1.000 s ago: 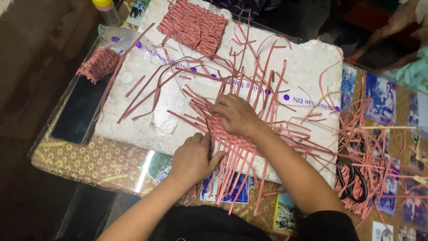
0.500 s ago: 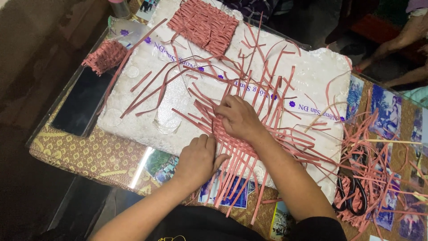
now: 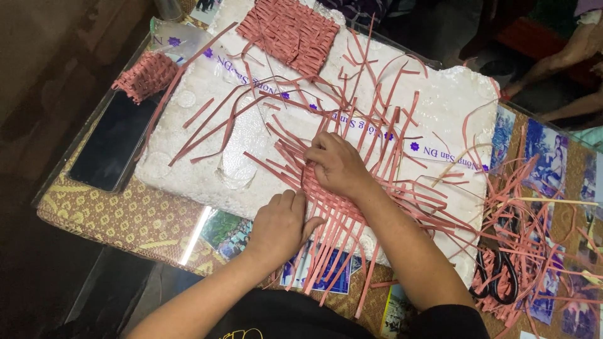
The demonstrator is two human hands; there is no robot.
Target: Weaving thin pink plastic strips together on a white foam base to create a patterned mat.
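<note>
White foam board (image 3: 440, 107) on glass table (image 3: 125, 220), largest. Pink strips (image 3: 352, 157) fan across board; woven ends run toward viewer, hang past near edge, long axis far-to-near. Weave centre hidden under hands. Right hand (image 3: 339, 164) flat on weave, fingers spread, gripping nothing. Left hand (image 3: 279, 226) presses near edge, fingers together, no grasp. Finished mat (image 3: 292, 31) far. Phone (image 3: 113, 141) left, small basket (image 3: 147, 75) beside. Scissors (image 3: 499, 273) right, half-buried in offcuts.
</note>
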